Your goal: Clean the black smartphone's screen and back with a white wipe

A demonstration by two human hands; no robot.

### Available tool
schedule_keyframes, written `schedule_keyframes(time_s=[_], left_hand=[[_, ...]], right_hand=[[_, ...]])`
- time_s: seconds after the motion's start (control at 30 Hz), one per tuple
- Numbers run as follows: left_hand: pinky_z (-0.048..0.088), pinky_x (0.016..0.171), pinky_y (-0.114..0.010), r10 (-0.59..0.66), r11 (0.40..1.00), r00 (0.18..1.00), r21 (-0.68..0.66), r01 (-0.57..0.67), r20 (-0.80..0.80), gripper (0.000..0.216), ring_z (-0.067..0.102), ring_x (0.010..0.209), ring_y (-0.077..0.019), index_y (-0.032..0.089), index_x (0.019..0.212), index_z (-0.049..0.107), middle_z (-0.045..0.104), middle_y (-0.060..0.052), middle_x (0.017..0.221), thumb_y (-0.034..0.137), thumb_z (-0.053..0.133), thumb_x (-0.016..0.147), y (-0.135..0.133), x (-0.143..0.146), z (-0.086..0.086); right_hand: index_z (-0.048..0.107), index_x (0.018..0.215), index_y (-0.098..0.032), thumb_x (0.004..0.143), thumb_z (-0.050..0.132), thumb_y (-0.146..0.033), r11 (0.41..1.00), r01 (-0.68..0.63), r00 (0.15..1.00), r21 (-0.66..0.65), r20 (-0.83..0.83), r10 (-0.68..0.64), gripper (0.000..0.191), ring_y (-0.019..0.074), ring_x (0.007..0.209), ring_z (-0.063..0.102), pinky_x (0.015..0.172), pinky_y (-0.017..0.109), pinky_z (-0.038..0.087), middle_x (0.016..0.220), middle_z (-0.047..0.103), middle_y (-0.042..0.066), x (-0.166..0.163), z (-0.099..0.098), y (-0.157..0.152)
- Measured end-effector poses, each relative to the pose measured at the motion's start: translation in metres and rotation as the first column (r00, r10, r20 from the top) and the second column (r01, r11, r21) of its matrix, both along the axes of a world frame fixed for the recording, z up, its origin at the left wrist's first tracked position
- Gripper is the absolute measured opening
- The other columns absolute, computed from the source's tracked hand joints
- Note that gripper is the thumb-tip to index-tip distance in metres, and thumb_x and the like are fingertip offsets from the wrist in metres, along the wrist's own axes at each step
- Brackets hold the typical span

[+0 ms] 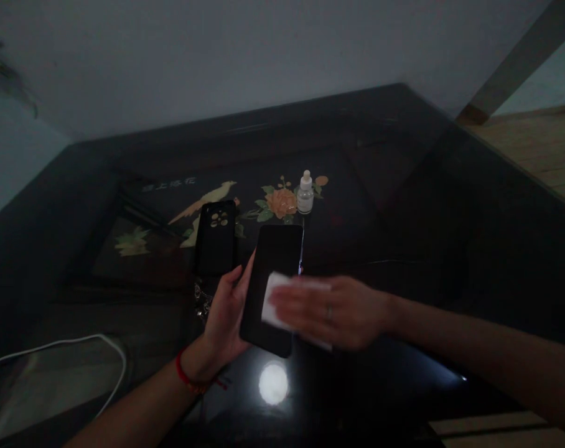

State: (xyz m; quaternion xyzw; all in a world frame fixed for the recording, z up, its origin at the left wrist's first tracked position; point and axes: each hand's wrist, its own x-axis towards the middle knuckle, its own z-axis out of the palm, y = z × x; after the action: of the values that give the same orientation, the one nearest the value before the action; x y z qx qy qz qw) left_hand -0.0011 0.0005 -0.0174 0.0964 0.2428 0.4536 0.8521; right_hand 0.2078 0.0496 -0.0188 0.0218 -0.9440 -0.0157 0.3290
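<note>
A black smartphone (275,261) is held above the dark table, screen up, with my left hand (224,314) gripping its left edge from below. My right hand (331,311) lies across the lower part of the screen, fingers pressed flat on a white cloth (275,292). This hand is a little smeared by motion. A ring shows on one finger, and a red string band circles my left wrist.
A black phone case (216,236) lies behind my left hand. A small clear dropper bottle (305,194) stands beyond the phone. The glossy black table (404,205) has painted flowers and a bird. A white cable (77,342) curls at the left. Wooden floor shows at right.
</note>
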Motion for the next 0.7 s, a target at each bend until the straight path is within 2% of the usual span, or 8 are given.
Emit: schedule_keyframes(time_s=[0.07,0.13,0.17,0.23,0.3,0.47,0.63,0.7], left_hand=[[0.051,0.080,-0.050,-0.073,0.997,0.996,0.004,0.073,0.046,0.057,0.063,0.106,-0.0298,0.039,0.147,0.010,0.065,-0.008,0.119,0.042,0.028,0.094,0.000,-0.001,0.001],[0.053,0.077,-0.051,-0.128,0.992,0.989,-0.003,0.128,0.071,0.055,0.063,0.107,-0.0309,0.040,0.147,0.012,0.065,-0.009,0.120,0.043,0.028,0.094,0.000,-0.003,0.002],[0.054,0.077,-0.048,-0.125,0.992,0.990,-0.011,0.127,0.069,0.054,0.064,0.104,-0.0294,0.039,0.147,0.016,0.066,-0.008,0.118,0.042,0.029,0.094,-0.001,-0.003,0.002],[0.054,0.078,-0.042,-0.104,0.994,0.994,-0.031,0.105,0.041,0.050,0.068,0.095,-0.0261,0.036,0.144,0.028,0.068,-0.007,0.113,0.040,0.032,0.094,0.000,-0.004,0.002],[0.055,0.076,-0.037,-0.095,0.995,0.995,-0.035,0.095,0.012,0.048,0.070,0.088,-0.0236,0.033,0.140,0.037,0.069,-0.007,0.109,0.040,0.036,0.093,0.000,-0.005,0.001],[0.056,0.059,-0.035,-0.112,0.994,0.993,-0.009,0.112,0.025,0.042,0.070,0.075,-0.0237,0.034,0.129,0.050,0.071,-0.003,0.095,0.041,0.048,0.087,-0.001,-0.001,-0.001],[0.049,0.050,-0.018,0.035,0.999,0.991,-0.006,-0.036,-0.131,0.033,0.062,0.054,-0.0107,0.019,0.112,0.063,0.067,-0.001,0.071,0.035,0.045,0.090,-0.004,0.006,-0.001],[0.045,0.043,-0.017,0.027,0.999,0.991,-0.025,-0.030,-0.128,0.031,0.059,0.047,-0.0099,0.020,0.109,0.063,0.065,0.000,0.067,0.036,0.046,0.090,-0.005,0.007,-0.004]], right_hand=[[0.054,0.121,0.000,0.095,0.036,-0.010,0.959,0.271,0.961,-0.083,-0.035,-0.274,0.033,0.0201,0.129,0.046,0.106,0.038,0.043,0.125,0.060,0.018,0.007,0.001,0.009],[0.053,0.123,-0.002,0.096,0.035,-0.011,0.941,0.324,0.942,-0.094,-0.058,-0.330,0.034,0.0188,0.130,0.044,0.107,0.038,0.042,0.126,0.060,0.017,0.010,0.004,0.011],[0.055,0.121,-0.002,0.096,0.035,-0.012,0.958,0.275,0.959,-0.080,-0.056,-0.279,0.034,0.0195,0.130,0.045,0.107,0.038,0.042,0.125,0.061,0.017,0.009,0.005,0.008],[0.061,0.114,-0.003,0.094,0.039,-0.014,1.000,0.030,0.996,0.009,-0.079,-0.029,0.032,0.0221,0.124,0.052,0.107,0.036,0.042,0.120,0.065,0.014,0.003,0.008,-0.003],[0.063,0.113,-0.004,0.094,0.042,-0.017,0.986,-0.136,0.988,0.100,-0.052,0.142,0.031,0.0233,0.121,0.054,0.107,0.034,0.042,0.122,0.064,0.013,-0.003,0.010,-0.011],[0.056,0.119,0.002,0.094,0.039,-0.012,0.985,0.158,0.982,-0.068,-0.095,-0.164,0.034,0.0276,0.130,0.043,0.104,0.040,0.044,0.126,0.059,0.021,-0.002,0.012,-0.008],[0.060,0.119,-0.004,0.094,0.038,-0.016,0.989,-0.133,0.990,0.062,-0.044,0.136,0.035,0.0225,0.125,0.050,0.108,0.033,0.040,0.128,0.060,0.013,-0.007,0.015,-0.018],[0.059,0.120,-0.003,0.094,0.040,-0.014,0.996,-0.081,0.995,0.047,-0.053,0.084,0.035,0.0239,0.126,0.049,0.107,0.034,0.041,0.128,0.059,0.014,-0.007,0.017,-0.018]])
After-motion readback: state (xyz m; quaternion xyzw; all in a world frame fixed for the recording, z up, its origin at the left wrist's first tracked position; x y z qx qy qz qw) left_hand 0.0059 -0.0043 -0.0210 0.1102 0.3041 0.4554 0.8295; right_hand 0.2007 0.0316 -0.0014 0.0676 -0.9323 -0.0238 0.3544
